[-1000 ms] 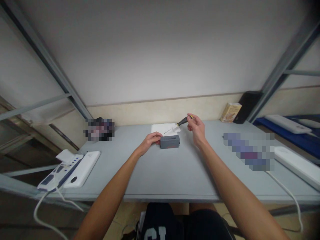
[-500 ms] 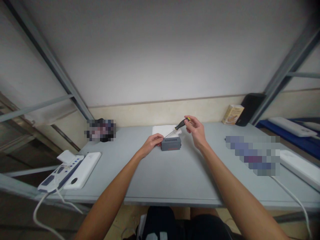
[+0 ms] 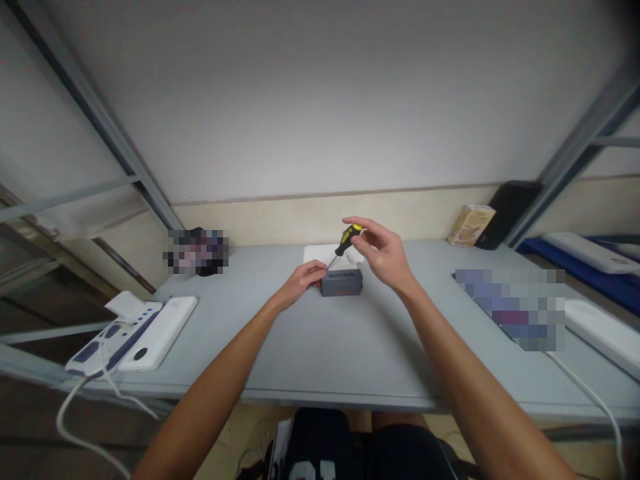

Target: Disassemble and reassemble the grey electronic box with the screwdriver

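Note:
A small dark grey vented box (image 3: 342,284) sits on the grey table, with a row of slots along its top. Curled around its left end are the fingers of my left hand (image 3: 303,280), steadying it. My right hand (image 3: 383,250) pinches the black and yellow handle of a screwdriver (image 3: 347,239) between thumb and fingers. The screwdriver leans to the right, its shaft pointing down at the box's left end beside my left fingertips. Whether its tip sits in a screw is too small to tell. White paper (image 3: 313,255) lies behind the box.
On the left are a power strip (image 3: 113,339) with cables and a white power bank (image 3: 160,333). A yellow carton (image 3: 470,225) and a black case (image 3: 510,213) stand at the back right. Blurred items lie on both sides, and a white box (image 3: 603,333) at right.
My right hand has brought the screwdriver left and tilted it steeper, its tip coming down to the box's left end. My left hand has stayed on the box.

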The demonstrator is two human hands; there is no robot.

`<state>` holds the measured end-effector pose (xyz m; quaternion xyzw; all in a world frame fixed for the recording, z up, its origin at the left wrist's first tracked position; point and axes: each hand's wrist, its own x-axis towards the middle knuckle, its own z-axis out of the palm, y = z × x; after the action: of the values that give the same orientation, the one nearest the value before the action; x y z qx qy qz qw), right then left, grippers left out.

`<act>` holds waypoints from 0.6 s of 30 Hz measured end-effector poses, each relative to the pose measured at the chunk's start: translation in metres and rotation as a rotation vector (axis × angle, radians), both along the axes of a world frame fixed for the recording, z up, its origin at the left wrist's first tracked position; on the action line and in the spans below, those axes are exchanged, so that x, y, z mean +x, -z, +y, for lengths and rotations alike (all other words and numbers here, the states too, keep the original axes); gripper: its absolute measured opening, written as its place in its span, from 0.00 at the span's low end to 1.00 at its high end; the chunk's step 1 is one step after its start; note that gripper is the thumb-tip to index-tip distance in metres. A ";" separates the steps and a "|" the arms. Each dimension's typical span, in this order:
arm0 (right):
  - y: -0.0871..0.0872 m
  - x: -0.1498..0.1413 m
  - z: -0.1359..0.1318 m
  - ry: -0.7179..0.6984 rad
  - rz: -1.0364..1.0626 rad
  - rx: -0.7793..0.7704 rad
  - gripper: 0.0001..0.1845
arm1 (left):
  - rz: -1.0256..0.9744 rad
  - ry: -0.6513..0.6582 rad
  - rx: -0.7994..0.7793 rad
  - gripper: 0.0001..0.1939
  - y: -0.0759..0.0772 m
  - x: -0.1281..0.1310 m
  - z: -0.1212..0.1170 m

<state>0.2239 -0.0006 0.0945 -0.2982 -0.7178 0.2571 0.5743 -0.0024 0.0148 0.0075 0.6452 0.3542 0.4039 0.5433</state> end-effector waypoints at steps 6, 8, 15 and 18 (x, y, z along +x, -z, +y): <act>-0.032 -0.018 0.006 -0.162 -0.210 -0.006 0.17 | -0.004 -0.002 0.004 0.14 0.001 0.000 0.000; -0.037 -0.021 0.008 -0.164 -0.241 -0.006 0.16 | -0.006 -0.001 0.003 0.14 0.001 0.000 0.000; -0.019 -0.020 0.017 0.043 -0.126 -0.071 0.14 | 0.030 -0.054 0.001 0.11 0.000 0.004 0.001; 0.006 -0.012 0.026 0.088 0.059 -0.126 0.17 | 0.047 -0.108 -0.017 0.09 -0.002 0.008 -0.001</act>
<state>0.2114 0.0252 0.0887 -0.3571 -0.6691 0.2851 0.5861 0.0056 0.0141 0.0091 0.6298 0.4045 0.4145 0.5177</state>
